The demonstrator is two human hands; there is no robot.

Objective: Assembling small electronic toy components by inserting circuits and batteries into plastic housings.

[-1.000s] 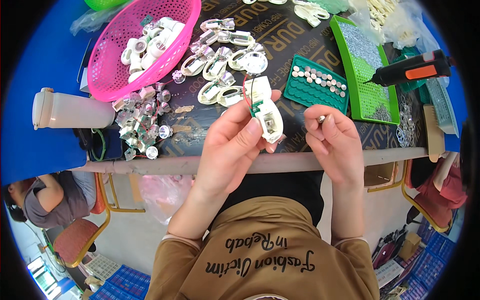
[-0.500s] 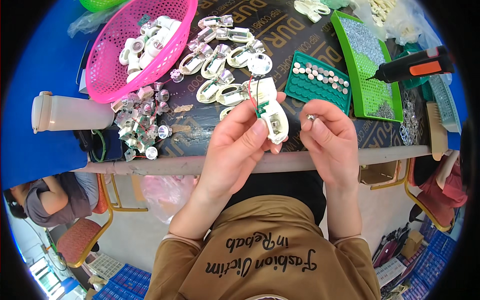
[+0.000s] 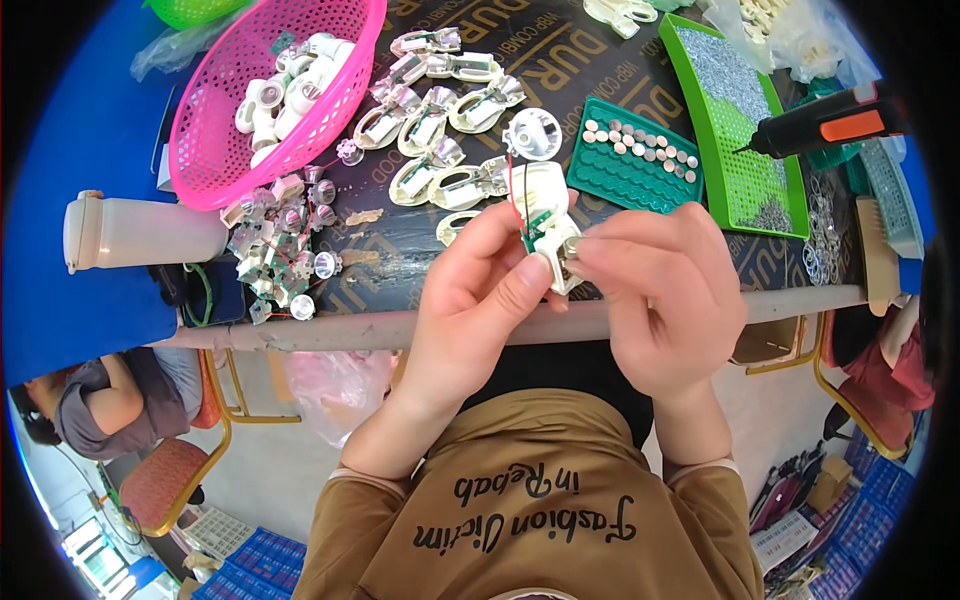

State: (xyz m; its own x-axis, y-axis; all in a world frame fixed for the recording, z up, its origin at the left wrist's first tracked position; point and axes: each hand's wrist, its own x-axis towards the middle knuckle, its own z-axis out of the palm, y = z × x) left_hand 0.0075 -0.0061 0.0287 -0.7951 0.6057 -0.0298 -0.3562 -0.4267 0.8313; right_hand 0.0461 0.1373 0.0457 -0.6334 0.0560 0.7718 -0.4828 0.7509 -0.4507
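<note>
My left hand (image 3: pixel 478 295) is closed around an open white plastic flashlight housing (image 3: pixel 547 184), thumb on its near edge. A small green circuit board (image 3: pixel 538 222) sits in the housing, with red and black wires running up to a round silver reflector (image 3: pixel 534 134). My right hand (image 3: pixel 668 300) pinches a small silver button cell (image 3: pixel 571 246) against the housing's near compartment. Its fingertips partly hide the cell. Several similar part-filled housings (image 3: pixel 488 104) lie on the table beyond my left hand.
A teal tray (image 3: pixel 610 178) of round metal discs stands beyond my right hand, beside a green tray (image 3: pixel 797 200) of small metal parts. A black-and-orange screwdriver (image 3: pixel 835 128) hangs at right. At left are a pink basket (image 3: pixel 205 150), loose reflector assemblies (image 3: pixel 285 235) and a whitish cup (image 3: pixel 140 230).
My right hand has moved left with the button cell, from beside the housing onto it. My left hand still holds the housing, now slightly turned and shifted to the right.
</note>
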